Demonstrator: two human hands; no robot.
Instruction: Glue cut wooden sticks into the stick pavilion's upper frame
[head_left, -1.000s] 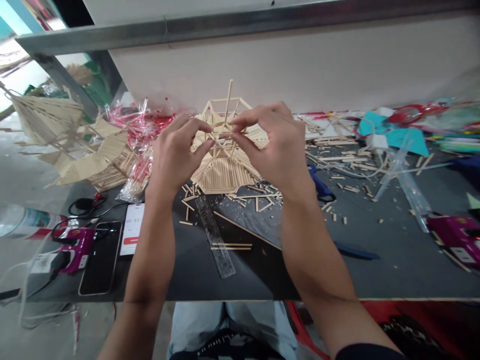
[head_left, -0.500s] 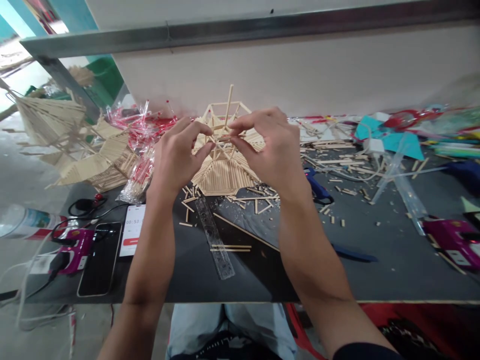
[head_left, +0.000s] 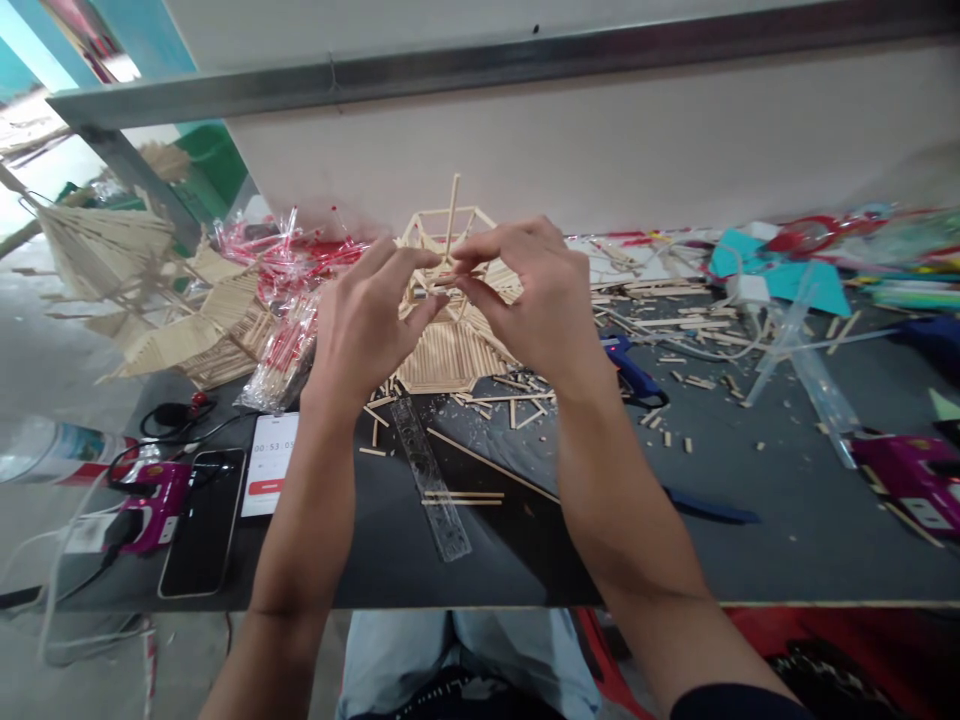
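A model built from thin wooden sticks [head_left: 448, 358] stands at the middle back of the table, with a ribbed sloping front and an upright stick rising from its top. My left hand [head_left: 367, 320] is at the model's upper left side, thumb and forefinger apart, their tips beside its top. From the right, my right hand [head_left: 534, 295] reaches to the same spot, its thumb and forefinger closed on a short wooden stick [head_left: 444, 279] against the frame. The fingers partly hide the model's upper part.
A larger stick model [head_left: 187, 320] and bagged red-tipped sticks [head_left: 279, 350] lie left. Closer are two phones [head_left: 202, 525], a clear ruler [head_left: 431, 480] and loose sticks [head_left: 463, 497]. A blue glue gun [head_left: 631, 370] and stick scraps [head_left: 697, 320] lie right, beyond them a purple power strip [head_left: 911, 480].
My left hand has shifted slightly right, its fingertips nearer to those of my right hand. My right hand has moved a little left and stays at the model's top.
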